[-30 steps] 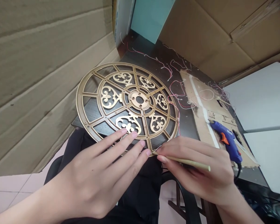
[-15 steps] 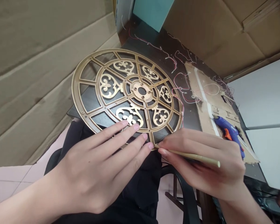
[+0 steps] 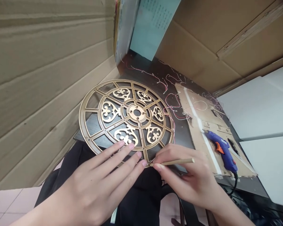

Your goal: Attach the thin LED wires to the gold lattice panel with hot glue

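Tipped the stick (image 3: 176, 162) at the near edge of the bench (image 3: 183, 135) out of its downward slant, bringing the free end almost level with the tip. Rolled the right hand (image 3: 191, 179) along with it. Raised the view, after a brief dip, exposing lines of writing (image 3: 159, 12) on the blue-green sheet (image 3: 151, 34) above the bench's far corner.

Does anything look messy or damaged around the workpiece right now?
Loose red and white wires straggle across the tabletop beside the round gold frame, some tangled over the cardboard sheet: untidy. The frame's visible part shows no obvious damage.
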Motion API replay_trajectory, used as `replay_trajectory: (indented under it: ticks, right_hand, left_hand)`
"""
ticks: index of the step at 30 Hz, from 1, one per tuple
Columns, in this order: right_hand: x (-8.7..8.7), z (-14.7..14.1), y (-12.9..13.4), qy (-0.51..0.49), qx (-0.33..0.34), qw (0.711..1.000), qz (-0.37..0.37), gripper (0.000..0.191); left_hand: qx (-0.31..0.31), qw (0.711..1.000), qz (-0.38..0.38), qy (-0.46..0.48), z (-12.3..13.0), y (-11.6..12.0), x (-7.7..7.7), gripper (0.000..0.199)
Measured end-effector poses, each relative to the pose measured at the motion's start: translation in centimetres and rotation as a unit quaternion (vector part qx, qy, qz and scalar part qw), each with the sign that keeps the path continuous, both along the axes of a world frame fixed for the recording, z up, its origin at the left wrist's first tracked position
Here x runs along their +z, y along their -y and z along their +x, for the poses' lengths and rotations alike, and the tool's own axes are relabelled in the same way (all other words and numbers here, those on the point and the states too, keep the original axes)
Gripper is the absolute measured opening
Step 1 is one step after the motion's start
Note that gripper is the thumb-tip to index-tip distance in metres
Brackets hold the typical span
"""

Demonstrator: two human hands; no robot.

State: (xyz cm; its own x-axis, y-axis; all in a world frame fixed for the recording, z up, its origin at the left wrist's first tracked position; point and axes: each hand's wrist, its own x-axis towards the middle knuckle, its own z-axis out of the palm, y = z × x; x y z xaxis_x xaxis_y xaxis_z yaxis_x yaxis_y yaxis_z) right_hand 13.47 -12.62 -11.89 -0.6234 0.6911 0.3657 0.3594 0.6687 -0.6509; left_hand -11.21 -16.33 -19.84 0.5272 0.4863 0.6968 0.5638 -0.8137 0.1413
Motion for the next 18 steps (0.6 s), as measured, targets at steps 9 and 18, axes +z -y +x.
replay_trajectory:
  ticks: [9,18]
  right_hand:
    - [0.3,-0.02,0.01,0.026,0.001,1.0,-0.001,0.013]
    - [0.33,0.16,0.0,0.034,0.002,0.999,-0.017,0.013]
  left_hand:
    - [-0.002,1.0,-0.002,0.026,0.24,-0.02,-0.26,0.044]
    - [-0.003,1.0,-0.018,0.014,0.12,0.26,-0.39,0.047]
